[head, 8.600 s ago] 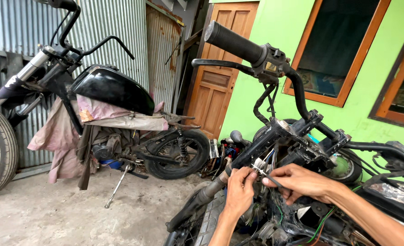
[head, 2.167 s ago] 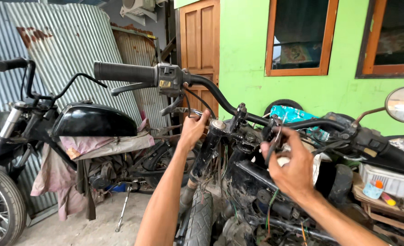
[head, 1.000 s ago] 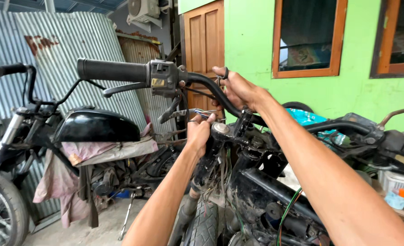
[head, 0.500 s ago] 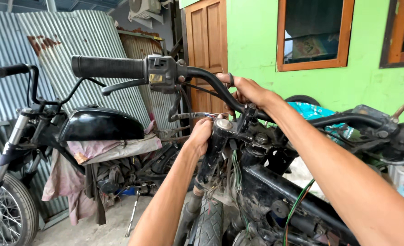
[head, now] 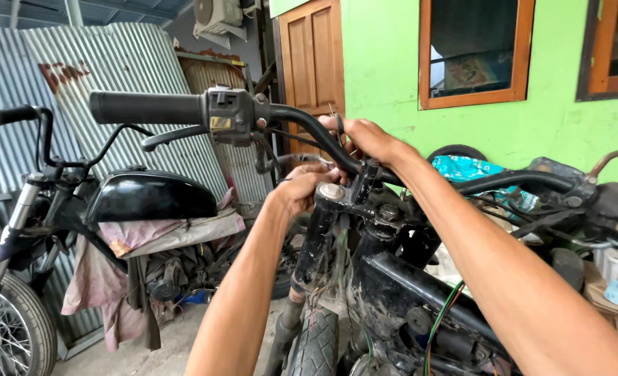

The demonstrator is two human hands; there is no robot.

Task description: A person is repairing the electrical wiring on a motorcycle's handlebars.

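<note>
Green wall [head: 392, 69] behind — both hands at handlebar [head: 309, 129].

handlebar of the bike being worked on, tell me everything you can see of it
The handlebar is a black, curved metal tube, clamped near the fork top. Its near end carries a black rubber grip, a grey switch housing and a dark lever below. The right hand reaches over its bend; the left hand sits just beneath, at the fork top.
</note>
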